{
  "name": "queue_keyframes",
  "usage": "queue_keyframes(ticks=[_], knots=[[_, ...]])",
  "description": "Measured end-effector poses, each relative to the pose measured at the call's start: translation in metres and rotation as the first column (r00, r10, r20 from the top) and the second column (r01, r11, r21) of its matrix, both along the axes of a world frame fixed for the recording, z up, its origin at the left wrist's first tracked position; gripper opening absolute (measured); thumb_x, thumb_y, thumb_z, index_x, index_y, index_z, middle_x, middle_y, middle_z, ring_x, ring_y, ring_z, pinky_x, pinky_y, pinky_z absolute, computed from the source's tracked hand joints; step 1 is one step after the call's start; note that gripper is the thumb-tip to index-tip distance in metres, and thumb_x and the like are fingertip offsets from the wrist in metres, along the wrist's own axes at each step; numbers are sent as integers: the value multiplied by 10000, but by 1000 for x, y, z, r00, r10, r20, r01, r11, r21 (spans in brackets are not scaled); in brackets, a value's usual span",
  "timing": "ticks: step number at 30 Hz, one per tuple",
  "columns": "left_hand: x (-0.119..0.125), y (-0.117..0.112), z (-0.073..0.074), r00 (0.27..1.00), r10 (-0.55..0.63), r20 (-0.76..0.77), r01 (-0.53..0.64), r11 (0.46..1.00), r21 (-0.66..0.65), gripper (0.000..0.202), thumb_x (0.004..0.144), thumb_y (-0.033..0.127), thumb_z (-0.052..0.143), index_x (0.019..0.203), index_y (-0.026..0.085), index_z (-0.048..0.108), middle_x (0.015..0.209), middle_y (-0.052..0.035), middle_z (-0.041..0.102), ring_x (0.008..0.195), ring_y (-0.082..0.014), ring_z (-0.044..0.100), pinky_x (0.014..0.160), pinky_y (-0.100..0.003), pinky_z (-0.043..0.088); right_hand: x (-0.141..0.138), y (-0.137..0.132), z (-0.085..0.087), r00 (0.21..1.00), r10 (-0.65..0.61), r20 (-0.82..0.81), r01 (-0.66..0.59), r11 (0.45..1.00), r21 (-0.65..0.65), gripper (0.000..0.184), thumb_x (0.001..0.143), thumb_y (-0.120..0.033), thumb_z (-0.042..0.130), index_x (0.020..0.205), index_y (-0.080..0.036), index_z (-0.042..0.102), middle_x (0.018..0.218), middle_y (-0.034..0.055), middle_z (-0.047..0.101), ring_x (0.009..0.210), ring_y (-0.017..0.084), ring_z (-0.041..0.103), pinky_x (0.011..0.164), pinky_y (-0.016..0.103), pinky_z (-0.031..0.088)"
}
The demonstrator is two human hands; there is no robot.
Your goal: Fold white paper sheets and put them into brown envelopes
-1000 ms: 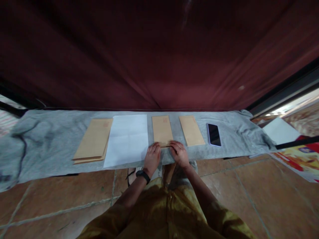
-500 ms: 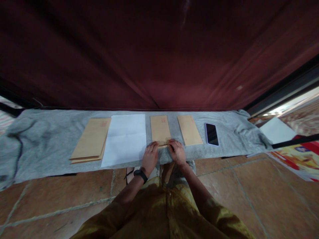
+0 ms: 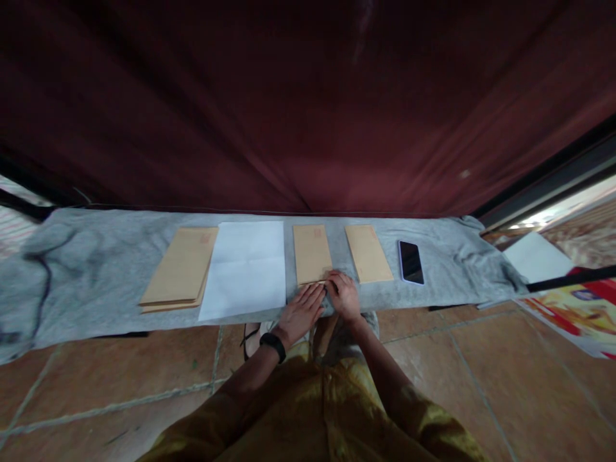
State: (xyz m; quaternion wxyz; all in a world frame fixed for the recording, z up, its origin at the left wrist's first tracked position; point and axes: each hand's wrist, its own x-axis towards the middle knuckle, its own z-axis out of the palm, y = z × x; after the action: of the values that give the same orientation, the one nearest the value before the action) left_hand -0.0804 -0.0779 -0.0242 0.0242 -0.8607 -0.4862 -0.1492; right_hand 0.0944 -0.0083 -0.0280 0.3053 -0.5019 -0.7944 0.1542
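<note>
A brown paper envelope point(image 3: 312, 254) with a small red print lies on the grey cloth, its near edge towards me. My left hand point(image 3: 302, 312), with a dark band on the wrist, lies flat at that near edge, fingers stretched out over the flap end. At the near right corner, my right hand point(image 3: 343, 294) has its fingers bent and grips the envelope's edge. Part of the near end is hidden under my fingers. To the left of this envelope is a white sheet of paper point(image 3: 245, 266); to the right lies a second brown envelope point(image 3: 368, 253).
A stack of brown envelopes point(image 3: 180, 263) lies left of the white sheet, partly against it. A phone point(image 3: 410, 262) rests at the right on the grey cloth point(image 3: 452, 263). Behind hangs a dark red curtain point(image 3: 308, 128). A colourful printed box or bag point(image 3: 577, 311) is at the far right.
My left hand has shifted from the envelope's near left corner, turning inward to lie flat along the near edge. My right hand stays at the right corner.
</note>
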Motion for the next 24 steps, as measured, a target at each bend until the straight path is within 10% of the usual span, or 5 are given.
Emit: queue_keyframes(ticks=[24], knots=[[7, -1, 0, 997, 71, -1, -71, 997, -42, 519, 1013, 355, 419, 1507, 195, 422, 1547, -82, 468, 1477, -192, 356, 1243, -418, 238, -2, 0, 0, 999, -45, -14, 45, 999, 0, 185, 1005, -321, 497, 1031, -223, 651, 1122, 84, 687, 1092, 227, 615, 974, 392, 460]])
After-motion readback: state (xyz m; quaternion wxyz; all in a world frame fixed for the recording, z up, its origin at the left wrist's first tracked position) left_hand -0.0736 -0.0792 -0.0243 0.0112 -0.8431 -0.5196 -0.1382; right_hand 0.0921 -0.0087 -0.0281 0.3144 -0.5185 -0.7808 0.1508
